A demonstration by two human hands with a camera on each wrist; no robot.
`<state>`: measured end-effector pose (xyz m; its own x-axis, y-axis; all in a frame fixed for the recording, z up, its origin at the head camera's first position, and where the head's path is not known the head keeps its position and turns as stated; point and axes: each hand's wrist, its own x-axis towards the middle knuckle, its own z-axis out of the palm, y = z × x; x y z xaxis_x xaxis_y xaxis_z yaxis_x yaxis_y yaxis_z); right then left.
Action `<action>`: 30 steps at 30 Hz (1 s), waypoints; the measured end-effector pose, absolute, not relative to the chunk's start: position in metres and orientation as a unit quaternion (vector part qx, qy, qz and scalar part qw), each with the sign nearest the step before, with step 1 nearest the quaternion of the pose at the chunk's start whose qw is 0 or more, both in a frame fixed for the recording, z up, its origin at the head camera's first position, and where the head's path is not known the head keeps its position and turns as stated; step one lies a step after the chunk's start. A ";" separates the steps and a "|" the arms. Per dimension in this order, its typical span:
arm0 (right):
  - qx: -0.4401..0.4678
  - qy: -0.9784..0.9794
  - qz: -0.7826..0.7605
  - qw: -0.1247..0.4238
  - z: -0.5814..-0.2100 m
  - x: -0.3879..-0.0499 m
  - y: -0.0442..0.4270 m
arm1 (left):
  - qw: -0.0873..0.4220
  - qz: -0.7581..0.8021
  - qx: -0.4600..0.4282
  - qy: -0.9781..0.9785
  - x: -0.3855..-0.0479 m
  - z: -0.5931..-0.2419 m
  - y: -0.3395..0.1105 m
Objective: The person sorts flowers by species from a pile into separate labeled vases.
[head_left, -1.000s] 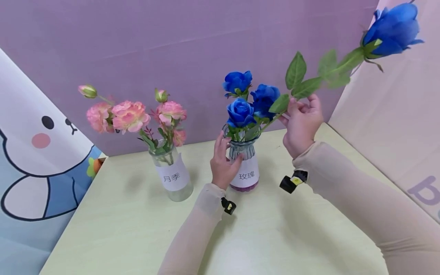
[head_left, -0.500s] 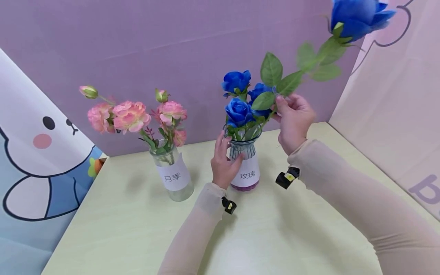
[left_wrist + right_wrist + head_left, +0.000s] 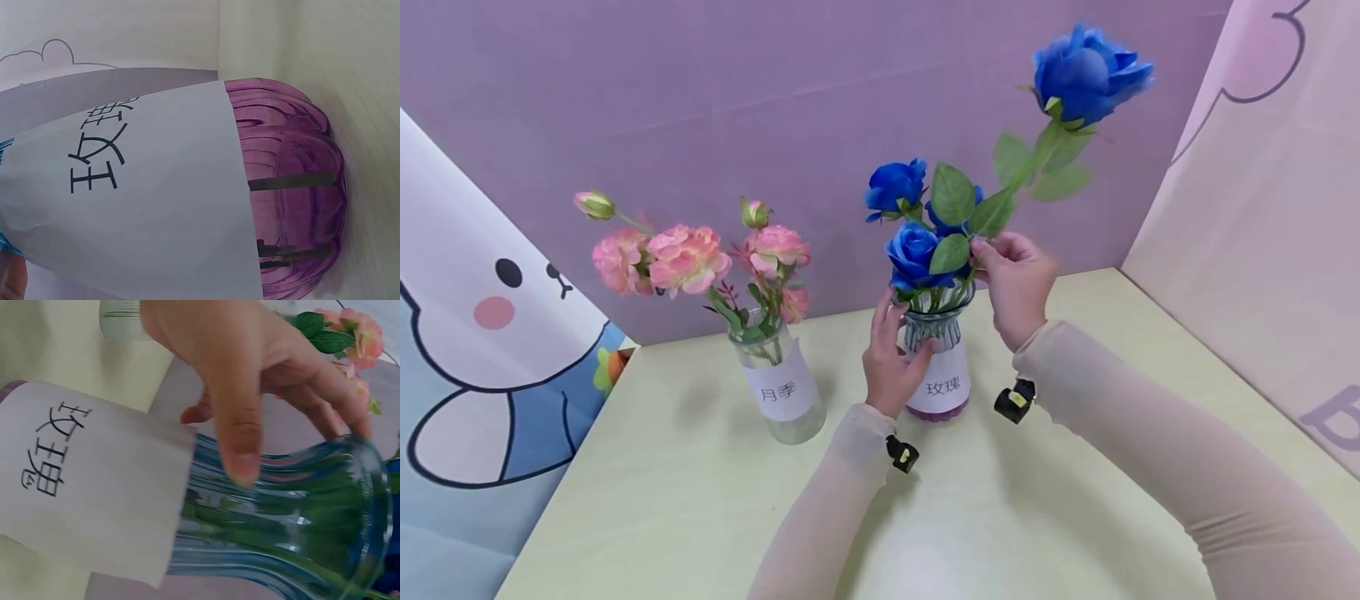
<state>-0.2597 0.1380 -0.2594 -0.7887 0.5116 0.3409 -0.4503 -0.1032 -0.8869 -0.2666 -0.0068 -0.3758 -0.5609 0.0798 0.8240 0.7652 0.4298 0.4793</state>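
Observation:
In the head view my left hand (image 3: 895, 371) grips the neck of a glass vase (image 3: 934, 335), thumb in front and fingers at its left side. That thumb and fingers also show on the glass in the right wrist view. The vase has a white paper label (image 3: 150, 200) and a purple base (image 3: 294, 206), with dark stem ends visible inside. Several blue roses (image 3: 913, 254) stand in it. Above the rim my right hand (image 3: 1021, 283) pinches the green stem of another blue rose (image 3: 1086, 79), tilted up to the right. Its lower stem passes toward the vase mouth, partly hidden by leaves.
To the left stands a clear glass vase (image 3: 796, 429) with a white label and pink flowers (image 3: 688, 257). A purple backdrop (image 3: 775, 100) rises behind the pale table (image 3: 700, 517). Printed panels flank it, the left one with a cartoon animal (image 3: 497, 333).
My right hand has moved left and slightly down with the blue rose, whose bloom has swung left and now stands more upright. The left hand stays on the vase, which has barely shifted.

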 end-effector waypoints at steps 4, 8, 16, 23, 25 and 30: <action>-0.027 -0.590 0.736 0.330 -0.268 -0.262 0.136 | 0.381 -0.454 -0.284 -0.753 -0.266 -0.377 -0.006; -0.031 -0.592 0.733 0.333 -0.271 -0.263 0.134 | 0.384 -0.449 -0.284 -0.755 -0.266 -0.376 -0.006; -0.024 -0.620 0.722 0.306 -0.272 -0.265 0.136 | 0.388 -0.446 -0.277 -0.757 -0.266 -0.376 -0.007; 0.003 -0.659 0.707 0.255 -0.266 -0.263 0.142 | 0.381 -0.454 -0.274 -0.758 -0.264 -0.373 -0.008; 0.013 -0.649 0.721 0.243 -0.264 -0.263 0.145 | 0.378 -0.455 -0.274 -0.759 -0.264 -0.373 -0.007; 0.034 -0.647 0.726 0.228 -0.262 -0.263 0.151 | 0.376 -0.453 -0.275 -0.760 -0.264 -0.375 -0.007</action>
<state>-0.2627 0.1507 -0.2619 -0.8935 0.2880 0.3445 -0.3753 -0.0576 -0.9251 -0.2645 -0.0072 -0.3748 -0.5652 0.0769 0.8214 0.7595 0.4373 0.4817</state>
